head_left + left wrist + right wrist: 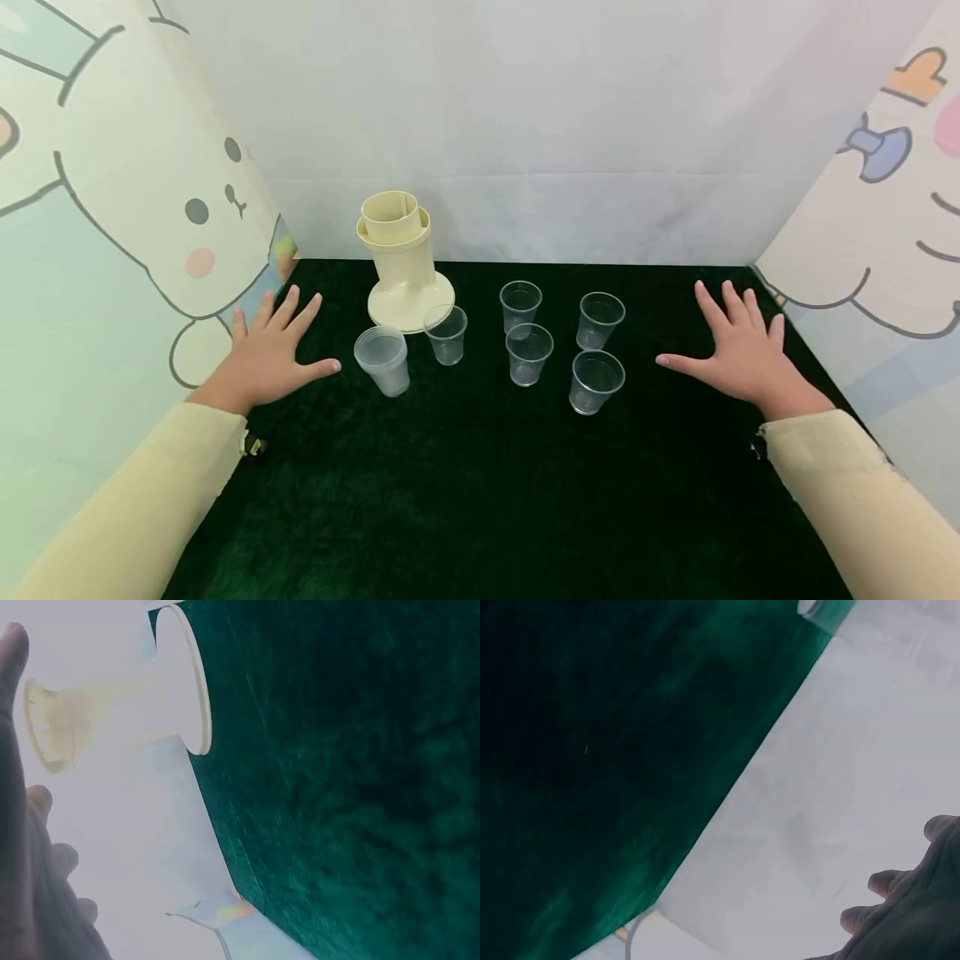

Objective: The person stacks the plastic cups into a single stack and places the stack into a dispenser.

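Note:
My left hand (265, 358), fingers spread, holds nothing at the left side of the table, nearest to a stack of nested clear plastic cups (382, 358). Behind that stack stands a cream cup dispenser (405, 267), a tube on a round base; the left wrist view also shows this dispenser (120, 705) from the side. One single clear cup (446, 336) stands in front of its base. Further right, several single clear cups (527, 354) stand upright in two rough columns. My right hand (742, 354), also spread and without anything in it, is to the right of them.
Dark green cloth (480, 500) covers the table. A white curtain (495, 125) hangs along the back edge. Cartoon-printed panels (135, 225) flank the table on the left and right. In the right wrist view, part of a clear cup (825, 611) shows at the top.

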Tool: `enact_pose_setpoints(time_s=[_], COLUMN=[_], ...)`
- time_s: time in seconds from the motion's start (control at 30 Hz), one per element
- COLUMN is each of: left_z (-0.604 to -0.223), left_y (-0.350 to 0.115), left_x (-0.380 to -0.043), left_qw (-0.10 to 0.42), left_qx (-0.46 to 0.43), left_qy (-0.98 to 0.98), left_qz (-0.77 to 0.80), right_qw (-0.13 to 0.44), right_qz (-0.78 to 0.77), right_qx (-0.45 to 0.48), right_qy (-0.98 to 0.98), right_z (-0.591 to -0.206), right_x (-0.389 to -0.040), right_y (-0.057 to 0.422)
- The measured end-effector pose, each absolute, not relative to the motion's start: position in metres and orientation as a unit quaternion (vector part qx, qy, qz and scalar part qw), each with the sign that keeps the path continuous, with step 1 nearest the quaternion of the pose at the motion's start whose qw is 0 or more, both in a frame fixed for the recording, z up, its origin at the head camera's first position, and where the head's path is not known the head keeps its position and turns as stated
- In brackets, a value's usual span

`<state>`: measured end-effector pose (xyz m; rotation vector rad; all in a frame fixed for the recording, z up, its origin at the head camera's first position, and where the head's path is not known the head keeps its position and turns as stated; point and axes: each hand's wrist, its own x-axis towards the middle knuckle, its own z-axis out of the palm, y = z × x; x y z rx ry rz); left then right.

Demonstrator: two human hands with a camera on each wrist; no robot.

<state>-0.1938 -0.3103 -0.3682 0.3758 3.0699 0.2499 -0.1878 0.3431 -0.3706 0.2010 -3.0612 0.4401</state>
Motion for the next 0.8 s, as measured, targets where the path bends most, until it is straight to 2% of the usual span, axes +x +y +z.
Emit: enact_pose_setpoints(time_s=[0.2,0.47,0.67,0.8], left_z=[-0.373,-0.381,-0.399,-0.407], left_y=[-0.303,-0.284,-0.273,-0.268], left_x=[-0.192,-0.189,-0.190,-0.192], left_qw=[0.012,0.039,0.021,0.010], left_qx=[0.135,0.137,0.123,0.122], left_qy=[0.981,0.936,0.902,0.866], left_qz=[0.138,0.322,0.413,0.486], right_qw=[0.016,0.005,-0.048,-0.045], right_qz=[0.184,0.268,0.397,0.452], right_qx=[0.080,0.102,0.118,0.143], right_qy=[-0.980,-0.958,-0.909,-0.879], right_z=[-0.376,-0.382,-0.387,-0.394], right_x=[-0.184,-0.172,-0.165,-0.163], right_y=[0.339,0.330,0.319,0.310])
